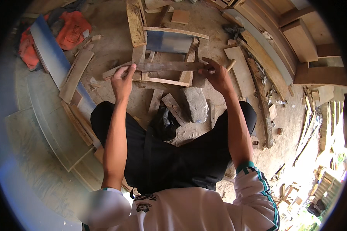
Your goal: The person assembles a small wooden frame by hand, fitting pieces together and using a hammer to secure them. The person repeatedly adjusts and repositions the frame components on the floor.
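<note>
Left hand (122,79) pinches left end of a wooden strip (165,66) between thumb and fingers; right hand (219,78) grips the right end, one finger sticking out. Strip runs left to right, over wooden pieces on the floor (108,42). Grey block (196,104) sits nearer, between the knees. Orange cloth (74,30) far left.

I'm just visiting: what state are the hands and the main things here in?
Wooden strip: held crosswise
Left hand: pinching it
Right hand: at its right end, grip unclear
Orange cloth: crumpled
Black plastic: crumpled
Grey block: rough-surfaced, unheld
Blue board: partly covered by wood
</note>
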Demonstrator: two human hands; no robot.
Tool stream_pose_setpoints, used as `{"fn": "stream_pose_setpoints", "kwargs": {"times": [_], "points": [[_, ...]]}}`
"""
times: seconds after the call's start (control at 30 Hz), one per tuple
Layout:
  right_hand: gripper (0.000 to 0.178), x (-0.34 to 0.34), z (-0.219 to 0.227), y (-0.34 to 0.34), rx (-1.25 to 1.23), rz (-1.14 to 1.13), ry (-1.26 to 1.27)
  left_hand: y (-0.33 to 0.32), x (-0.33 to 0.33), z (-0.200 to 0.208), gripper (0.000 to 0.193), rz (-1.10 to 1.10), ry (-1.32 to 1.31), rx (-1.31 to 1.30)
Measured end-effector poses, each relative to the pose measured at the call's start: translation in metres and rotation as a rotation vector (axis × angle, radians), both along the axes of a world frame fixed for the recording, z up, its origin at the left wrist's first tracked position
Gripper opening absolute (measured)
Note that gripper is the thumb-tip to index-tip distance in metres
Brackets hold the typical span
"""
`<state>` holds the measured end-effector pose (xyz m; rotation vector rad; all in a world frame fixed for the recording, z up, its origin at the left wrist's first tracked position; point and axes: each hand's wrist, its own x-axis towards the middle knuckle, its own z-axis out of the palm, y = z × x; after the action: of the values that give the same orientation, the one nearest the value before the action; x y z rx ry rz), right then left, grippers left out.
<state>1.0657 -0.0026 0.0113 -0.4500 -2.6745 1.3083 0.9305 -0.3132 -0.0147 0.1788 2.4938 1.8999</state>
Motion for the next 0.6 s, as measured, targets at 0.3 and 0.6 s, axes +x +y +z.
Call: {"fn": "stream_pose_setpoints", "kwargs": {"times": [0.3,0.6], "points": [[0.047,0.002,-0.002,-0.003,0.121,0.025,0.137,0.014,-0.009,-0.001,0.033,0.030,0.005,0.047],[0.046,0.008,-0.016,-0.001,0.077,-0.041,0.141,0.023,-0.022,-0.013,0.036,0.062,-0.066,0.217]]}}
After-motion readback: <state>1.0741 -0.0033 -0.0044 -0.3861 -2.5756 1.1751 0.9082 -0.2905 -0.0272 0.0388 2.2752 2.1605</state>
